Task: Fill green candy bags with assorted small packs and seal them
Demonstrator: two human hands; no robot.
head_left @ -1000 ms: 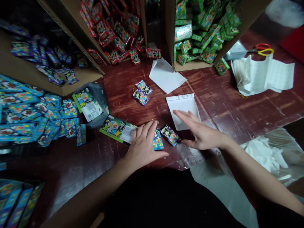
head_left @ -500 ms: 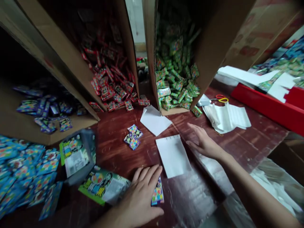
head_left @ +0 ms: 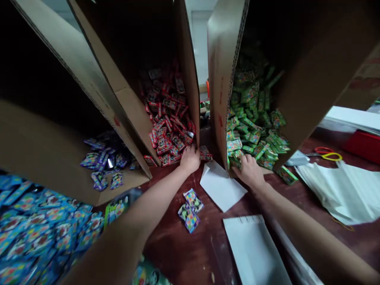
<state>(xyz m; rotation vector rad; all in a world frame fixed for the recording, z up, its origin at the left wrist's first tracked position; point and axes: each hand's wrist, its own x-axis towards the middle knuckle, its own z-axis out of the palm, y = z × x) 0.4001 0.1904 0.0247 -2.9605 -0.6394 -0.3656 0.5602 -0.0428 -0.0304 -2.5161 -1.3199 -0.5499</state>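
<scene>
My left hand (head_left: 190, 159) reaches to the front of the middle carton, its fingers curled down onto the small red packets (head_left: 166, 130) heaped inside. Its fingertips are partly hidden among them. At the front of the carton to the right, my right hand (head_left: 249, 169) has thumb and fingers bent around a green packet at the edge of the pile of green packets (head_left: 255, 134). Between my forearms a few purple packets (head_left: 190, 209) lie on the dark red table (head_left: 166, 245). A folded white paper (head_left: 222, 186) and a white pad (head_left: 252, 245) lie nearby.
More purple packets (head_left: 109, 156) fill the left carton. Blue packets (head_left: 44, 233) are piled at the far left. At right are scissors (head_left: 328, 153) with red and yellow handles, white sheets (head_left: 344, 190) and a red tray (head_left: 362, 146). Carton walls (head_left: 219, 87) stand between the piles.
My left hand has left the packet near the table's front and reached forward to the red packets. My right hand has moved from beside the pad to the green packets. The view has shifted.
</scene>
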